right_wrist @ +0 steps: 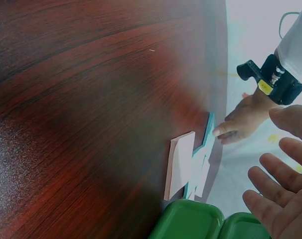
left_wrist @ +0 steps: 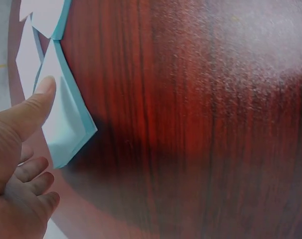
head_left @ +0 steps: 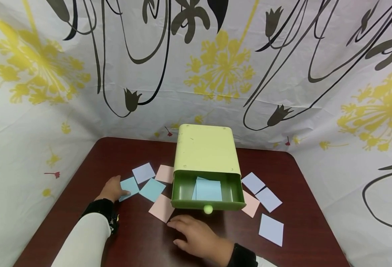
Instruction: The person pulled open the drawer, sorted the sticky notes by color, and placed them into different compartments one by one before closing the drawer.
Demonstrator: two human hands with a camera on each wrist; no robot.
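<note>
Left hand (head_left: 113, 188) is over on the far left of the counter (head_left: 136, 239), right at the outermost blue note pad (head_left: 130, 188). Thumb's over the pad, the other fingers are loosely bent by its outer edge. Can't honestly tell if it's pinching the thing or just touching it. That pad is on the left part of the counter, with a lavender pad (head_left: 143, 172) and another blue one (head_left: 152, 190) just beside it.

Right hand (head_left: 197, 235) isn't holding anything, fingers loose and spread a bit, hanging out in front of the box with the back of the hand up.

The box is a pale green mini drawer unit (head_left: 207, 148) toward the back of the counter. Its darker green drawer (head_left: 231, 189) is pulled out, round light-green knob (head_left: 208, 209) facing the person, and two light blue pads (head_left: 209, 191) overlap inside.

Rest of the spread: two pink pads (head_left: 162, 208) on the left near the box, then three lavender ones (head_left: 271, 230) plus a pink one (head_left: 250, 204) on the right. Backdrop's a white sheet (head_left: 276, 89) with grey and yellow flower prints.
</note>
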